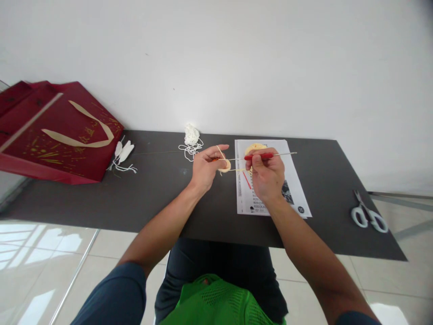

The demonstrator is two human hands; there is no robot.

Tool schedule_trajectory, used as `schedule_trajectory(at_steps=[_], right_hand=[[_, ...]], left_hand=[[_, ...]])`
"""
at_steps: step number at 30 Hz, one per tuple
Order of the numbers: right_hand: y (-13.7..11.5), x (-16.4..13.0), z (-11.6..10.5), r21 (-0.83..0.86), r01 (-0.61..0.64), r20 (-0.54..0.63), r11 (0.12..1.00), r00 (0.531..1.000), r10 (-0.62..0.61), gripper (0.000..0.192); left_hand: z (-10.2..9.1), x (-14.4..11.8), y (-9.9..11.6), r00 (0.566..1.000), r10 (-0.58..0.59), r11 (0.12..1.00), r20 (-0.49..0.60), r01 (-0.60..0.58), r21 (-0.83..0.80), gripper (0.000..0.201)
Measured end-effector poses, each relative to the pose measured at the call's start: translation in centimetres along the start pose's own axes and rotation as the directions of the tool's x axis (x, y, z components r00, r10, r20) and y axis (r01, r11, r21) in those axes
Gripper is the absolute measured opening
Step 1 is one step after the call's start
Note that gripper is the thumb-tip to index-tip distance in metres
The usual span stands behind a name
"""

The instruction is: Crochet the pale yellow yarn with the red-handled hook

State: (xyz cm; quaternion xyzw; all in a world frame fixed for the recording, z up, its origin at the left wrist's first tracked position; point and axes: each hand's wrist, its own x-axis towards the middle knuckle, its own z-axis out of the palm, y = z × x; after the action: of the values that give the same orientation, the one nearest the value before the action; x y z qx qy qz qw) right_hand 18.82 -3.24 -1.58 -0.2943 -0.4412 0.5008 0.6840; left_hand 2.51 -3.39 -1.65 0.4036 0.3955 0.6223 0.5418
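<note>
My left hand (204, 168) pinches a small cream crochet piece (224, 166) above the dark table (142, 198), with a strand of cream yarn running over its fingers. My right hand (266, 175) grips a crochet hook with a red handle (259, 156); its thin metal shaft points left into the crochet piece and sticks out to the right as well. Under my right hand lies a printed pattern sheet (293, 180) with a round cream piece (255, 147) at its top and a red pen mostly hidden by the hand.
A tangle of white yarn (191, 135) sits at the table's back edge. A dark red gift bag (57, 131) lies at the left, with small white bobbins (123, 152) beside it. White-handled scissors (368, 216) lie near the right edge. A green mesh item (216, 300) rests on my lap.
</note>
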Motion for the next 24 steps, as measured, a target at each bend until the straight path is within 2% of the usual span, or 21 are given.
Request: schedule_trajectory(at_steps=[6, 10, 15, 24], right_hand=[[-0.7, -0.1, 0.3, 0.043, 0.01, 0.003, 0.999, 1.0, -0.01, 0.018], [-0.5, 0.1, 0.2, 0.115, -0.086, -0.017, 0.99, 0.996, 0.088, 0.021], [0.7, -0.2, 0.0, 0.157, -0.209, -0.027, 0.965, 0.976, 0.216, 0.019], [1.3, -0.5, 0.5, 0.156, -0.302, -0.056, 0.941, 0.948, 0.313, 0.019]], left_hand=[[-0.1, 0.1, 0.6, 0.996, -0.08, 0.994, 0.031, 0.082, -0.074, 0.036], [0.1, 0.0, 0.5, 0.997, -0.068, 0.995, 0.048, 0.071, -0.07, 0.033], [0.6, -0.4, 0.1, 0.999, -0.048, 0.999, 0.015, 0.048, -0.007, 0.02], [0.8, -0.4, 0.1, 0.998, -0.05, 0.999, -0.039, 0.05, 0.0, 0.016]])
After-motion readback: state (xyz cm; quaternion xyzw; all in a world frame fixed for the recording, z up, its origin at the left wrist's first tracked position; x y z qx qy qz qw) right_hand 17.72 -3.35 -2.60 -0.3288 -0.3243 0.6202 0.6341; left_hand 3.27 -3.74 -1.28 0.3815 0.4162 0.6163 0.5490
